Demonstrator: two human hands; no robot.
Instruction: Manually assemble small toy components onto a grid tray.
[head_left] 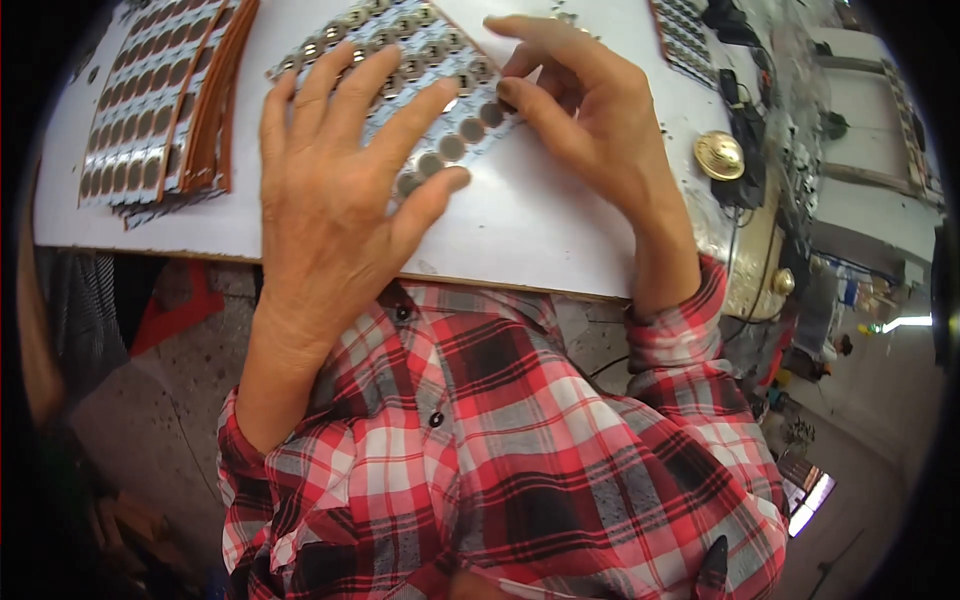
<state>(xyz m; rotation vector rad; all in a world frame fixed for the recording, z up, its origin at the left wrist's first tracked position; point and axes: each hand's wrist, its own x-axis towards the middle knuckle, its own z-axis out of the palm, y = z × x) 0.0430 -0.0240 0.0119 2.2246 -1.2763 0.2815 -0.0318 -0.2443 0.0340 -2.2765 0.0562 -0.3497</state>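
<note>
A circuit board panel (430, 62) lies on the white table under my hands, with rows of round metal pieces across it. Along its near right edge the row shows flat, dull grey discs (452, 148); shiny raised pieces fill the rows farther up. My left hand (335, 170) rests palm down over the panel's left part, fingers spread, covering some of the rows. At the right edge, my right hand (585, 105) has its thumb tip close against a curled finger beside the end disc, the index finger stretched out above. Whatever is between those tips is too small to tell.
A thick stack of similar panels (165, 110) with orange-brown edges stands at the left. Another panel (684, 42) lies at the far right. Near the right table edge are a brass-coloured dome (719, 156), dark cables and clear plastic. Small loose pieces (572, 20) lie beyond my right hand.
</note>
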